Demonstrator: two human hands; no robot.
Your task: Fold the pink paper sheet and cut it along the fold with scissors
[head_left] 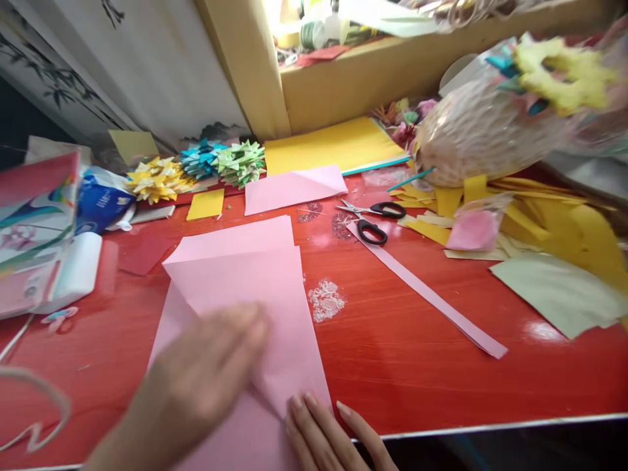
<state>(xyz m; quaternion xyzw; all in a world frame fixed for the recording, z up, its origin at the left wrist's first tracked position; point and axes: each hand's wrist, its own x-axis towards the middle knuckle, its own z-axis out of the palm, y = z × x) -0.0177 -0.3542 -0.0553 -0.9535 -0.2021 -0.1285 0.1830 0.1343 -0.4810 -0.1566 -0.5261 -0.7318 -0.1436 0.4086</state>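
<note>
Pink paper [245, 281] lies on the red table with one part folded over, its slanting edge running down toward me. On the fold, my left hand [196, 373] is smeared by motion, so its fingers are unclear. My right hand [328, 435] rests at the paper's lower right edge, fingers stretched out and lying flat. Black-handled scissors [373, 219] lie with blades parted beyond the paper, to the right. A narrow pink paper strip [432, 294] runs from beneath their handle toward the front right.
Folded paper balls in yellow [159, 179], blue [201, 159] and green [241, 162] stand at the back. Nearby are yellow sheets [328, 144] and a folded pink piece [294, 188]. Yellow scraps [554, 226] and a pale green sheet [559, 291] lie right; a blue packet [103, 196] stands left.
</note>
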